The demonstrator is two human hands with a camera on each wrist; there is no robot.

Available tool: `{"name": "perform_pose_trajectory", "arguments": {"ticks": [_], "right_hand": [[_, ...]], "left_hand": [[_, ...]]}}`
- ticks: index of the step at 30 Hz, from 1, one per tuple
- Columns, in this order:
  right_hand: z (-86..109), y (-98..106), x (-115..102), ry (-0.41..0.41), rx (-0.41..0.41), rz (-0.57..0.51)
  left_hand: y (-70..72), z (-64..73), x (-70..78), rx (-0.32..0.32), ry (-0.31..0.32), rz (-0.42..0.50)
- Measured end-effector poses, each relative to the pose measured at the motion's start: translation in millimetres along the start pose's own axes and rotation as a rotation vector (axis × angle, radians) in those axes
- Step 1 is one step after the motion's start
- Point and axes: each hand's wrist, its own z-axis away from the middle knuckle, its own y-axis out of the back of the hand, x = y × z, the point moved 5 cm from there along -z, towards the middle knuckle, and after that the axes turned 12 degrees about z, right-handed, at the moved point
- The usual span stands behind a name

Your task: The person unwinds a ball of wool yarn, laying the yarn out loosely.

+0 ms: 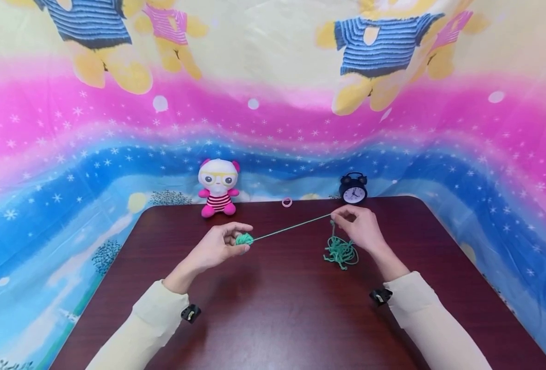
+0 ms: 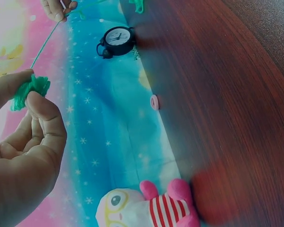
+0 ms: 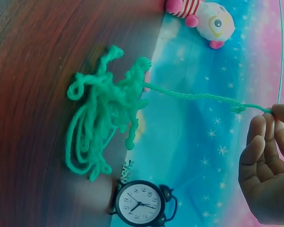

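Note:
Between thumb and fingers my left hand (image 1: 214, 248) pinches a small wound ball of green yarn (image 1: 243, 239). From that ball a taut yarn strand (image 1: 292, 227) slopes up to my right hand (image 1: 364, 229), whose thumb and fingertips pinch it. Below the right hand is a loose tangle of green yarn (image 3: 102, 111), joined to the pinched spot by a short length. I cannot tell whether the tangle touches the table. In the left wrist view, the yarn ball (image 2: 33, 90) sits between the thumb and a bent finger.
At the back of the dark wooden table (image 1: 273, 308) sits a panda plush toy (image 1: 218, 187) on the left. A black alarm clock (image 1: 353, 189) stands behind the right hand, with a small pink ring (image 1: 287, 202) between them. A patterned cloth (image 1: 273, 128) hangs behind.

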Motion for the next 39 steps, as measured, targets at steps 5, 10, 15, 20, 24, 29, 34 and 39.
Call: {"name": "perform_pose_trajectory", "arguments": {"ticks": [5, 10, 15, 20, 24, 29, 34, 39], "right_hand": [[-1.2, 3.3, 7.9, -0.023, 0.023, 0.019], [-0.6, 10.5, 18.9, -0.07, 0.055, 0.036], [-0.1, 18.9, 30.8, -0.094, 0.093, 0.061], [1.7, 25.0, 41.3, -0.121, 0.108, 0.085], [3.6, 30.1, 49.4, -0.159, 0.115, 0.093], [6.1, 36.1, 58.2, -0.19, 0.126, 0.106], [7.4, 42.1, 64.6, -0.206, 0.137, 0.101], [8.7, 48.8, 67.9, -0.227, 0.152, 0.096]], "left_hand": [[2.3, 1.3, -1.2, 0.037, 0.02, 0.034], [4.9, 2.0, -1.3, 0.046, 0.016, 0.054], [4.6, 2.0, -5.3, 0.022, 0.013, 0.058], [4.6, 2.8, -3.6, 0.021, -0.02, 0.035], [5.8, 3.0, -2.1, 0.026, -0.036, 0.026], [7.1, 3.3, -1.7, 0.027, -0.033, 0.01], [5.5, 2.8, -0.6, -0.029, -0.024, 0.014], [3.1, 3.7, -0.3, -0.105, -0.041, -0.047]]}}
